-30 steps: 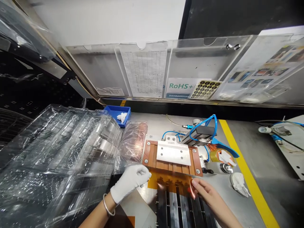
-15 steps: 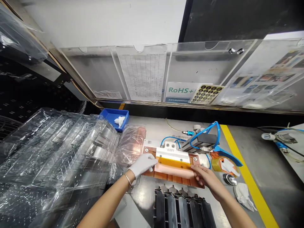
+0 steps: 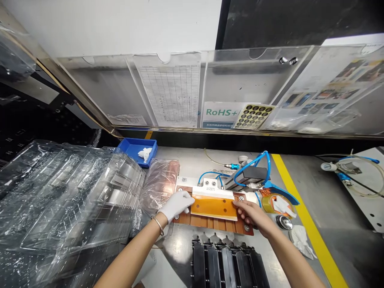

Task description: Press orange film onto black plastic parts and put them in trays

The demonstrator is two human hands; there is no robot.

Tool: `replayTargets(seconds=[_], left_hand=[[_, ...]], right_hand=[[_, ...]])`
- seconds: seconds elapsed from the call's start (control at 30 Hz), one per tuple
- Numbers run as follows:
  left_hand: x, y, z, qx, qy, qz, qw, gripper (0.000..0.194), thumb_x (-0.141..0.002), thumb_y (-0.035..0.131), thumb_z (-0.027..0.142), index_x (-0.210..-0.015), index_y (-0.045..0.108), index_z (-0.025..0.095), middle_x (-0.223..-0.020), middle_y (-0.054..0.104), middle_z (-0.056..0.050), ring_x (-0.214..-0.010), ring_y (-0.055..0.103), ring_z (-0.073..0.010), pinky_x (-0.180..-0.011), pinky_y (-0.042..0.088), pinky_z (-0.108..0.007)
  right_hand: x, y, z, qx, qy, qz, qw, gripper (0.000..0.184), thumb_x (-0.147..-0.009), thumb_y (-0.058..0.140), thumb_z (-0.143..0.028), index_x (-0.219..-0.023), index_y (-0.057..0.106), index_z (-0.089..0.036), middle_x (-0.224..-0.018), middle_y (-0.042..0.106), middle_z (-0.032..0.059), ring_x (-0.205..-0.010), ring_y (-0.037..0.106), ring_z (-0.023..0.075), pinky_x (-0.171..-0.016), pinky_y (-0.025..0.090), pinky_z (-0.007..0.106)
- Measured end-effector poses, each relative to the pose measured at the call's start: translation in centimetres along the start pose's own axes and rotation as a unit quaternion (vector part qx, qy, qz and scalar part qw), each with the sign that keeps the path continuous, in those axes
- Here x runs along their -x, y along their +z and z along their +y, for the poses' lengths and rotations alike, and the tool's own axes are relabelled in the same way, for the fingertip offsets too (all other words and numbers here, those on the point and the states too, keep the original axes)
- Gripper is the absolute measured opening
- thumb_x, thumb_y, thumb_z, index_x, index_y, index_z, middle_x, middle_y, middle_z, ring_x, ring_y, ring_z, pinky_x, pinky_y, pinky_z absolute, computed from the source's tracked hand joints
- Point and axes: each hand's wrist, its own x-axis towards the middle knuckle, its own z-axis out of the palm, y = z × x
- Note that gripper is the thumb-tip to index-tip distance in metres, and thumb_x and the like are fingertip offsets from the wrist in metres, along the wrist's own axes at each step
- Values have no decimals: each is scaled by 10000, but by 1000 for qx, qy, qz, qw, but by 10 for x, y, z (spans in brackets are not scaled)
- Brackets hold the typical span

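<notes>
An amber translucent film sheet [image 3: 210, 207] with a few round holes spans a white block labelled JJ-25070 [image 3: 213, 193] on a brown fixture plate [image 3: 204, 225]. My left hand [image 3: 177, 205], in a white glove, pinches the sheet's left edge. At its right edge, the bare thumb and fingers of my right hand [image 3: 251, 214] hold the sheet. The sheet lies nearly flat between the two hands. Below the fixture sits a row of black ribbed parts [image 3: 228, 262].
Clear plastic trays [image 3: 75, 200] are stacked at left, beside a wrapped copper-coloured bundle [image 3: 159, 184] and a blue bin [image 3: 132, 150]. Behind the fixture stands a pneumatic cylinder with blue hoses [image 3: 252, 174]. A tape roll [image 3: 268, 204], a round metal lid [image 3: 283, 222] and a white cloth [image 3: 301, 240] lie right.
The amber sheet's curled, pinkish lower part has come down flat, so its amber face shows fully. Both hands stay at its ends. The whole view has shifted slightly.
</notes>
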Motion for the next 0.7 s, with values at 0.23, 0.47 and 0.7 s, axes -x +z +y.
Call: replayTargets(seconds=[0.23, 0.47, 0.7], left_hand=[[-3, 0, -3, 3, -7, 24, 1000, 185, -757, 581, 271, -622, 464, 223, -431, 546, 67, -350, 348, -75, -317, 257, -180], [0, -1, -6, 37, -17, 33, 999, 169, -796, 612, 327, -717, 509, 220, -432, 528, 79, -374, 393, -77, -332, 284, -164], [0, 3, -11, 59, -26, 22, 998, 169, -802, 610, 366, -771, 570, 204, -466, 568, 67, -341, 369, -79, -314, 298, -190]], right_hand=[[-6, -6, -6, 96, 13, -3, 995, 408, -613, 763, -536, -566, 521, -211, -444, 473, -76, -400, 413, 74, -384, 287, 202], [-8, -21, -8, 192, 8, -9, 981, 533, -591, 768, -634, -493, 441, -225, -402, 459, -70, -370, 358, 63, -390, 277, 215], [10, -43, -6, 278, -77, 2, 957, 479, -759, 517, -692, -608, 511, -238, -539, 578, -9, -504, 521, 153, -499, 410, 274]])
